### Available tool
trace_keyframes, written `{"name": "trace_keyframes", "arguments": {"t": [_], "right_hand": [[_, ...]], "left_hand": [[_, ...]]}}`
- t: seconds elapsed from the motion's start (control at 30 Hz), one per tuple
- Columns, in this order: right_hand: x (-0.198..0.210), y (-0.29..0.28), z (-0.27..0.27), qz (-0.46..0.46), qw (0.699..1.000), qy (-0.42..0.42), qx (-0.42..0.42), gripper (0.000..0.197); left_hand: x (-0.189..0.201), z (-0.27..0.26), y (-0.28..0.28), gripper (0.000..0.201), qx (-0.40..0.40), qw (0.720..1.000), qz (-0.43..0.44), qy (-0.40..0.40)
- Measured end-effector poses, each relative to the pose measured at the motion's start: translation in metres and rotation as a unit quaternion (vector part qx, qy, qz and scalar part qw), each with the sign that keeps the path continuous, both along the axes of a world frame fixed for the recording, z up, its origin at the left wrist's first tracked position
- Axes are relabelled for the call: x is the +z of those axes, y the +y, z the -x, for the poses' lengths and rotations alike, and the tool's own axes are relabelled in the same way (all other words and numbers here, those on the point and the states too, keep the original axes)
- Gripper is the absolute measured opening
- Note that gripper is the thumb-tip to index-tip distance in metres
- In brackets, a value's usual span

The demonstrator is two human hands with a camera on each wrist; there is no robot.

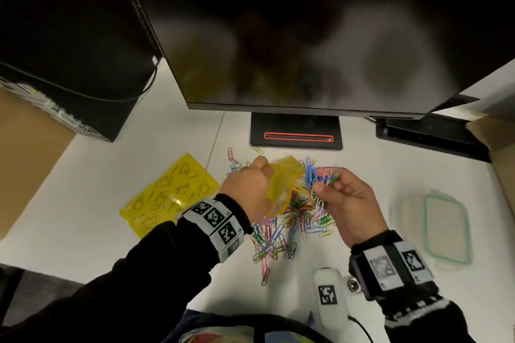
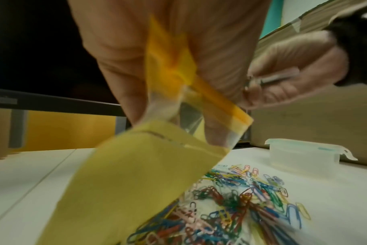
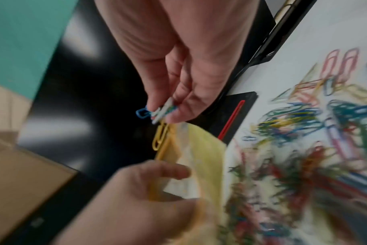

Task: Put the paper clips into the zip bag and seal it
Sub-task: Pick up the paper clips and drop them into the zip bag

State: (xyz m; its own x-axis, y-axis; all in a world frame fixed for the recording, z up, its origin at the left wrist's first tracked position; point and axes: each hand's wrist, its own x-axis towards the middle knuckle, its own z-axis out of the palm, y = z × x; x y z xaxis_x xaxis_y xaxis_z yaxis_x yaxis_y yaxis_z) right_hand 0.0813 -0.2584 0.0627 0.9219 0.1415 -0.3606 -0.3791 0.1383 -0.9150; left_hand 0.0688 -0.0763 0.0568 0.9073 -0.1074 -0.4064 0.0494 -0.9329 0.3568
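Observation:
My left hand holds a small yellow zip bag by its orange top strip, lifted above the desk with its mouth turned right. In the left wrist view the bag hangs tilted from my fingers, and paper clips show through its lower clear side. My right hand pinches a bunch of coloured paper clips just right of the bag's mouth. The right wrist view shows those clips between thumb and fingertips, with a yellow one at the bag's rim. A loose pile of paper clips lies on the white desk below both hands.
A second yellow printed bag lies flat to the left. A clear lidded box sits at the right. The monitor stand is just behind the pile. A cardboard box stands far left, and a white bottle is near me.

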Motion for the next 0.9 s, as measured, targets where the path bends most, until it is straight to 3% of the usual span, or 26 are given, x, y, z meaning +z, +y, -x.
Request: {"name": "trace_keyframes", "arguments": {"t": [0.07, 0.17, 0.3, 0.4, 0.47, 0.57, 0.6, 0.67, 0.73, 0.8, 0.87, 0.9], "right_hand": [[0.017, 0.008, 0.000, -0.115, 0.993, 0.011, 0.017, 0.020], [0.021, 0.025, 0.001, -0.142, 0.988, 0.036, 0.042, 0.020], [0.008, 0.032, -0.002, 0.009, 0.999, 0.002, 0.037, 0.025], [-0.005, 0.029, -0.004, 0.150, 0.987, -0.040, 0.029, 0.029], [-0.012, 0.032, -0.004, 0.243, 0.967, -0.064, 0.033, 0.028], [-0.014, 0.042, -0.006, 0.338, 0.932, -0.073, 0.110, 0.030], [-0.014, 0.044, -0.007, 0.348, 0.925, -0.066, 0.136, 0.035], [-0.013, 0.045, -0.008, 0.315, 0.941, -0.051, 0.116, 0.035], [-0.008, 0.036, -0.014, 0.238, 0.971, -0.035, 0.005, 0.022], [-0.007, 0.017, -0.020, 0.208, 0.975, -0.015, -0.080, 0.021], [-0.020, -0.007, -0.027, 0.337, 0.940, -0.030, -0.043, 0.018], [-0.028, -0.015, -0.027, 0.433, 0.901, -0.021, 0.034, 0.025]], "left_hand": [[0.001, -0.001, -0.008, 0.055, 0.006, 1.000, 0.004, 0.009], [0.005, -0.004, -0.015, 0.052, 0.033, 0.998, 0.051, 0.008], [0.010, -0.008, -0.011, 0.063, 0.064, 0.995, 0.081, -0.009], [0.016, -0.007, -0.009, 0.077, 0.088, 0.992, 0.089, -0.020], [0.018, -0.007, -0.014, 0.075, 0.080, 0.993, 0.088, -0.019], [0.017, -0.007, -0.024, 0.055, 0.076, 0.993, 0.089, -0.019], [0.015, -0.008, -0.025, 0.051, 0.077, 0.993, 0.088, -0.016], [0.013, -0.009, -0.025, 0.056, 0.083, 0.992, 0.090, 0.003], [0.012, -0.012, -0.020, 0.063, 0.089, 0.993, 0.082, 0.018], [0.011, -0.016, -0.011, 0.060, 0.089, 0.994, 0.067, 0.022], [0.011, -0.019, -0.002, 0.055, 0.088, 0.994, 0.062, 0.015], [0.012, -0.020, 0.001, 0.051, 0.088, 0.994, 0.063, 0.009]]}}
